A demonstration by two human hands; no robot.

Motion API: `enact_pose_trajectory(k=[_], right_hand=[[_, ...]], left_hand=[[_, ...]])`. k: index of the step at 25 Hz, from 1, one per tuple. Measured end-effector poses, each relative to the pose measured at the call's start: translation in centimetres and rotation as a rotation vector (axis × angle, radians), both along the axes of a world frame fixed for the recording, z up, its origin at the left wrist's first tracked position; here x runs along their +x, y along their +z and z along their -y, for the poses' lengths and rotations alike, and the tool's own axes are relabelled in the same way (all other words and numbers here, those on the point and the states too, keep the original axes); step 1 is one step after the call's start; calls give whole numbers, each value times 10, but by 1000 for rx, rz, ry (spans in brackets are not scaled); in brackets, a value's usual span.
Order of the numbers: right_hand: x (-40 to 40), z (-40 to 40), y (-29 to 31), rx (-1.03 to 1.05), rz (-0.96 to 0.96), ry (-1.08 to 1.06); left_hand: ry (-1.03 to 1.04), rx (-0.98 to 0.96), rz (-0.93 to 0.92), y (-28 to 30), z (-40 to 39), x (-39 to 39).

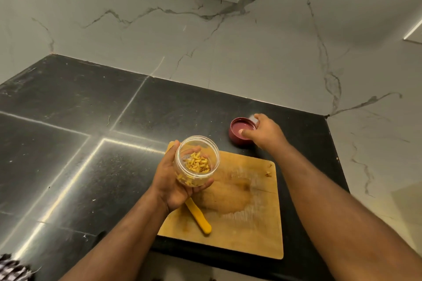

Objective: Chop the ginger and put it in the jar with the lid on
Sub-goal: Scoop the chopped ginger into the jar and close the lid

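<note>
Now left hand [175, 180] cups clear jar [196, 160], ginger [198, 162] inside; right hand [262, 133] pinches maroon lid [237, 134].

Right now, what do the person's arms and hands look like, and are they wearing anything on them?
Both forearms are bare up to the frame edge: no sleeves show. The left hand and the right hand wear no gloves, and no rings, watch or bracelet can be seen. No markings show.

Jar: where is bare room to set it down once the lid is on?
Free: the cutting board right of the knife, and the dark counter left of the board. Crowded: the back right corner, where the right hand grips the lid.
</note>
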State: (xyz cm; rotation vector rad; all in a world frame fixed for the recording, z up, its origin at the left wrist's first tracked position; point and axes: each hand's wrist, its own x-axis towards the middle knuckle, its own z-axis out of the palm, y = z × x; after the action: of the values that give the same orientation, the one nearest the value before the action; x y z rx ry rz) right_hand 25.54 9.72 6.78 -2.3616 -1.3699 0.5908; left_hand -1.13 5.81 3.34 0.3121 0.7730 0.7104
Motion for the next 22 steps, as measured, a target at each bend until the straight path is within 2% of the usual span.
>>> enact_pose_trajectory(k=[6, 8, 9, 10, 12, 13, 14, 15, 17, 18, 22], right_hand=[[0, -33, -37, -165, 203, 125], [-1, -35, -33, -142, 187, 128], [-3, -33, -27, -70, 65, 96], [-8, -27, -18, 46, -179, 40], [-22, -4, 2, 303, -916, -105], [-29, 10, 9, 380, -1217, -148], [-36, 25, 13, 411, -1399, -159], [-42, 39, 15, 425, -1498, -152], [-58, 61, 19, 459, -1534, -145], [-67, 71, 21, 473, -1470, -135], [-94, 107, 25, 464, -1042, 69]], left_hand=[[45, -3, 1, -3, 1, -1], [56, -3, -2, -1, 3, -2], [57, -2, -9, 0, 4, -1], [58, 0, -20, 1, 5, -1], [56, 3, -43, 3, 6, 1], [52, 2, -48, 4, 6, 1], [45, 1, -49, 5, 6, 0], [35, -1, -48, 7, 7, 0], [27, -7, -57, 9, 7, 1], [27, -5, -63, 12, 7, 1], [-16, 9, -99, 24, 6, 3]])
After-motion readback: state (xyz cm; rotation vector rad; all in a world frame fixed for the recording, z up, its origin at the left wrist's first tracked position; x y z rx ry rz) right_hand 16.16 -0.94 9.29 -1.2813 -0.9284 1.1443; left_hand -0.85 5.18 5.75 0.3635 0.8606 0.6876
